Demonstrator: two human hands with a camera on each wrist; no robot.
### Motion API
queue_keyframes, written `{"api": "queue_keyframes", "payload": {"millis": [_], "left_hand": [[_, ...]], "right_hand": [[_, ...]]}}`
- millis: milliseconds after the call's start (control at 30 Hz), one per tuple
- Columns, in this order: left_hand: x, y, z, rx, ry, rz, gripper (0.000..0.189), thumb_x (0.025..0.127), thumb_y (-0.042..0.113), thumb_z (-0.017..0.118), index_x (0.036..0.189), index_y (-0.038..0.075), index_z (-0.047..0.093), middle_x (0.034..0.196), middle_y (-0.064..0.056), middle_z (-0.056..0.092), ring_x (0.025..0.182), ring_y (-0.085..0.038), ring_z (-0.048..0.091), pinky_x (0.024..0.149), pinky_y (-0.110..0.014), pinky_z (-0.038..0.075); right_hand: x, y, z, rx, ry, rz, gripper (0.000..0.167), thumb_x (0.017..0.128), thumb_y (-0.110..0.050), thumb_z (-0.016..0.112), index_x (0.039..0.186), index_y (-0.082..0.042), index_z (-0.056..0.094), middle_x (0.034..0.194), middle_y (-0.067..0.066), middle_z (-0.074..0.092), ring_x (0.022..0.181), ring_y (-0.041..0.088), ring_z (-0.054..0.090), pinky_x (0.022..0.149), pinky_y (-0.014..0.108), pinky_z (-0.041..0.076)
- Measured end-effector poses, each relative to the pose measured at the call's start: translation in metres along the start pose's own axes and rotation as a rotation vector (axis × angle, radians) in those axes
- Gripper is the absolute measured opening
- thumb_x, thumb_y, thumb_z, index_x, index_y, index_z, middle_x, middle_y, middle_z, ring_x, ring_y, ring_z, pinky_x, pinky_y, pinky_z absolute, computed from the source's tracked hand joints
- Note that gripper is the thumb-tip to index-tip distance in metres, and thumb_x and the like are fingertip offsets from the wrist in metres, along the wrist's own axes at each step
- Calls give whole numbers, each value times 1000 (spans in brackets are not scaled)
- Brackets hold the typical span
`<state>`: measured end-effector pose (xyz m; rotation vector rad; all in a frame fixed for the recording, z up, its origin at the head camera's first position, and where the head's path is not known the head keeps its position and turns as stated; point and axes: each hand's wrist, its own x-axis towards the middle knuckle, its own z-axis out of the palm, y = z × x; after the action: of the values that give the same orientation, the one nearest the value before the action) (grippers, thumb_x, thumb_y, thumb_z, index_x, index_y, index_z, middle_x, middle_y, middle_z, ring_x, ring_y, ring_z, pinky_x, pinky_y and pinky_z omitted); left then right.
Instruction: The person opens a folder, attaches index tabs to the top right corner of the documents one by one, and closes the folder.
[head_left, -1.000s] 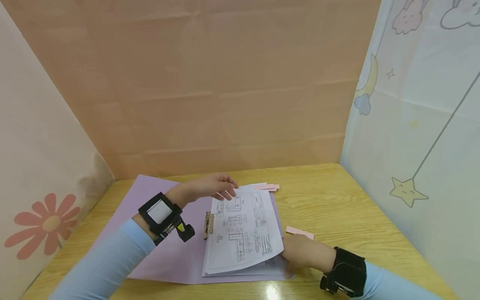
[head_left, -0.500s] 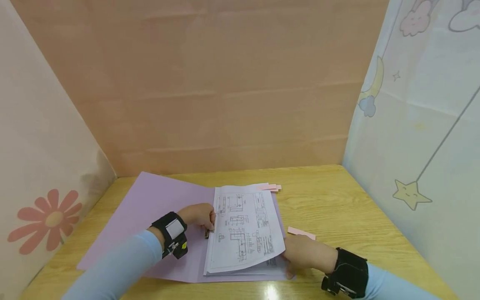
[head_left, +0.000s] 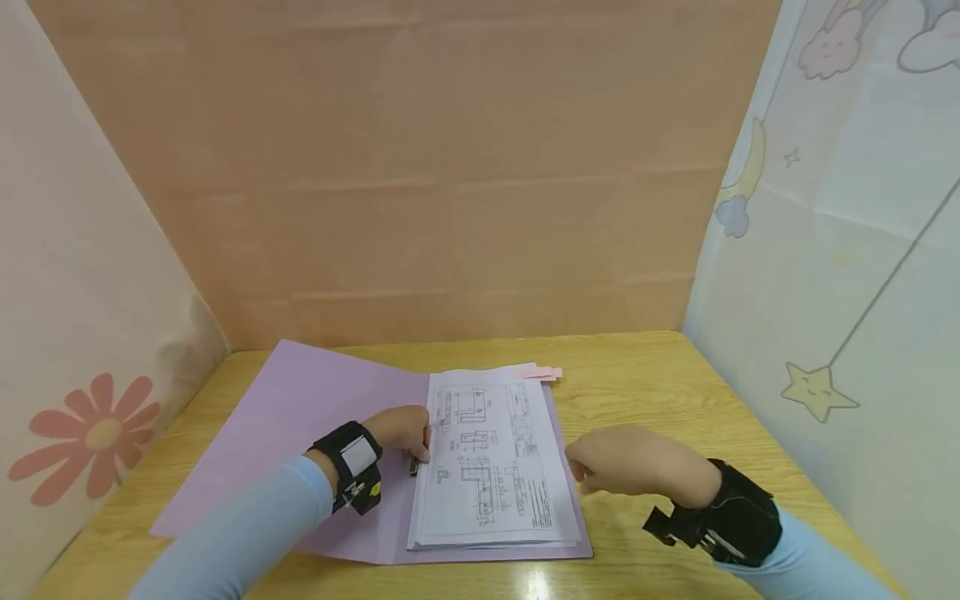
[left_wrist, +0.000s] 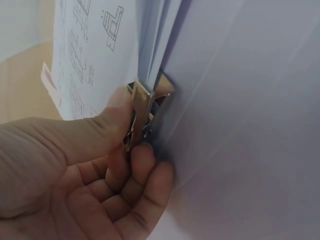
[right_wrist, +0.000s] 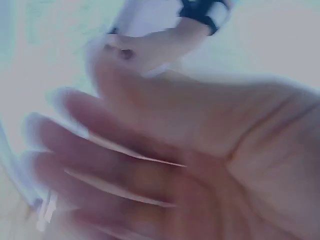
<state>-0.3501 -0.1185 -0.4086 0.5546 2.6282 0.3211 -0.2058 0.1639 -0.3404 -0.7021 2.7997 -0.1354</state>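
Note:
My left hand (head_left: 401, 429) is at the spine of an opened purple folder (head_left: 330, 475), beside its stack of printed sheets (head_left: 487, 467). In the left wrist view its thumb and curled fingers pinch a gold metal spring clip (left_wrist: 145, 102), set at the edge of the sheets. The top sheet carries technical drawings and lies flat. My right hand (head_left: 630, 458) hovers at the right edge of the sheets, holding nothing. In the right wrist view its fingers (right_wrist: 115, 165) are blurred, spread a little and loosely bent.
Pink index tabs (head_left: 540, 373) stick out at the top right of the sheets. The folder lies on a yellow wood-grain table (head_left: 637, 383). An orange-brown backdrop (head_left: 465, 167) rises behind, with patterned cloth walls at both sides.
My left hand came down from the top of the sheets and took hold of the clip. My right hand let go of the sheets' lower right corner, which dropped flat, and moved up.

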Motion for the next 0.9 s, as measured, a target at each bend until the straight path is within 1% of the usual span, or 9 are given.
{"api": "queue_keyframes", "payload": {"millis": [100, 133, 200, 267, 433, 567, 733, 800, 900], "left_hand": [[0, 0, 0, -8, -6, -3, 13, 77, 8, 80, 73, 4, 69, 65, -1, 60, 61, -14, 52, 56, -24, 40], [-1, 0, -1, -9, -8, -5, 13, 77, 8, 80, 73, 4, 69, 65, -1, 60, 61, -14, 52, 56, -24, 41], [-1, 0, -1, -12, -9, -10, 13, 77, 8, 80, 73, 4, 68, 65, -1, 60, 60, -14, 52, 56, -24, 41], [-1, 0, 0, -7, -8, -3, 14, 77, 8, 80, 72, 5, 68, 65, -1, 60, 60, -13, 52, 55, -24, 41], [-3, -1, 0, -9, 0, 45, 15, 78, 7, 80, 70, 4, 67, 63, 0, 59, 57, -12, 51, 53, -23, 41], [-4, -1, -1, -17, 14, 54, 16, 77, 5, 80, 69, 4, 66, 62, 0, 59, 56, -13, 51, 52, -23, 41], [-6, -2, -3, -8, 18, 34, 17, 78, 8, 80, 71, 5, 64, 64, 0, 58, 60, -13, 51, 55, -23, 40], [-9, -4, -5, 0, 15, 35, 18, 79, 12, 79, 72, 7, 63, 66, 1, 57, 62, -13, 50, 57, -24, 38], [-21, -9, -19, -11, 1, 34, 17, 84, 18, 74, 79, 7, 62, 73, -1, 57, 68, -15, 53, 61, -26, 39]], "right_hand": [[5, -5, 4, -77, 316, -126, 19, 85, -19, 73, 83, -18, 55, 75, -11, 51, 60, 2, 44, 54, 19, 40], [8, -7, 9, -87, 395, -157, 20, 85, -19, 73, 84, -18, 54, 76, -11, 51, 61, 1, 44, 54, 18, 40], [13, -9, 22, -94, 467, -184, 21, 84, -19, 74, 85, -18, 53, 77, -12, 51, 62, 0, 44, 55, 17, 41], [17, -9, 36, -88, 437, -186, 22, 84, -18, 74, 83, -18, 53, 76, -12, 50, 63, 0, 43, 55, 17, 40], [14, 0, 66, -41, 171, -145, 23, 83, -14, 74, 77, -19, 52, 71, -13, 44, 60, 1, 39, 54, 18, 37], [14, 8, 77, 64, 42, -122, 25, 81, -11, 74, 74, -20, 51, 70, -13, 43, 62, 1, 40, 57, 19, 37], [18, 9, 76, 174, -6, -106, 26, 79, -6, 73, 72, -17, 51, 67, -11, 44, 61, 1, 41, 57, 19, 37], [19, 8, 75, 182, -17, -97, 27, 77, -4, 74, 71, -16, 51, 66, -11, 44, 60, 1, 41, 57, 18, 37], [21, 6, 72, 159, -24, -87, 28, 76, -4, 76, 70, -16, 51, 65, -11, 44, 60, 2, 42, 57, 18, 37]]}}
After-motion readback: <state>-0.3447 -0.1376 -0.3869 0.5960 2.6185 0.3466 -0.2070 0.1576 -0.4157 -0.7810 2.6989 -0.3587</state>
